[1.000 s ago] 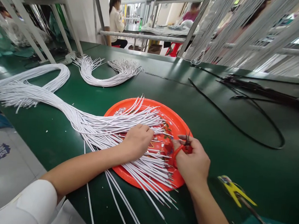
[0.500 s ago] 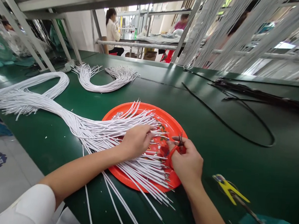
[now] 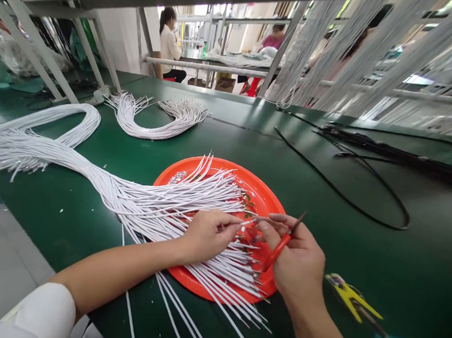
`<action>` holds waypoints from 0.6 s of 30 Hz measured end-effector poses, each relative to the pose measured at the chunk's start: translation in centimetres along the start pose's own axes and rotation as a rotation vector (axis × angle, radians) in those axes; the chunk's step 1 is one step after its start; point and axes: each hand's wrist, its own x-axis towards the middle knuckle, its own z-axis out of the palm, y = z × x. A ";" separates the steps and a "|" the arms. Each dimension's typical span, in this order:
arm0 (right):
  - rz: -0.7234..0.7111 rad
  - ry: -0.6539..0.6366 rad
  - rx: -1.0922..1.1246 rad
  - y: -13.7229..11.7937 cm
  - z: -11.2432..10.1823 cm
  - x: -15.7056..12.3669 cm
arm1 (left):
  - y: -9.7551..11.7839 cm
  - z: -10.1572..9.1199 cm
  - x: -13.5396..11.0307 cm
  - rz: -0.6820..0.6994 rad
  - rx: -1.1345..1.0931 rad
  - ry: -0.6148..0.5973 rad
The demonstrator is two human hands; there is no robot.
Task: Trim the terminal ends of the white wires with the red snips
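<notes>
A thick bundle of white cables (image 3: 140,197) runs from the left and fans out over a red round tray (image 3: 265,184). Over the tray, my left hand (image 3: 210,237) pinches one white cable close to its end. My right hand (image 3: 300,260) keeps red-handled scissors (image 3: 280,249) in its palm, their dark blades pointing up and away. Its thumb and forefinger close at the tip of that same cable, facing my left fingertips. Small silvery bits (image 3: 177,178) lie in the tray's far left part.
Yellow-handled pliers (image 3: 350,296) lie right of my right hand. Black cables (image 3: 388,148) stretch across the right back of the green table (image 3: 231,139). Another curved white bundle (image 3: 155,126) rests further back. Metal rack posts stand behind; two people (image 3: 169,45) sit beyond.
Both hands have shifted slightly toward me, the right one also rightward. The scissors have turned in the right hand, and its fingertips now meet the cable end.
</notes>
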 end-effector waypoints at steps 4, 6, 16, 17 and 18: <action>-0.032 0.000 -0.048 -0.4 0.2 -0.5 | 0.2 -0.1 -0.1 -0.006 0.016 -0.035; -0.051 0.001 -0.113 -0.5 0.2 -0.6 | 0.3 -0.1 -0.2 -0.016 0.014 -0.050; -0.103 0.036 -0.257 -0.6 0.3 -1.1 | 0.0 0.0 -0.1 -0.003 -0.085 -0.030; -0.103 0.030 -0.237 -0.6 0.3 -1.1 | 0.0 0.0 -0.1 -0.018 -0.104 -0.033; -0.103 0.020 -0.214 -0.5 0.3 -1.0 | 0.1 0.0 -0.1 -0.032 -0.121 -0.034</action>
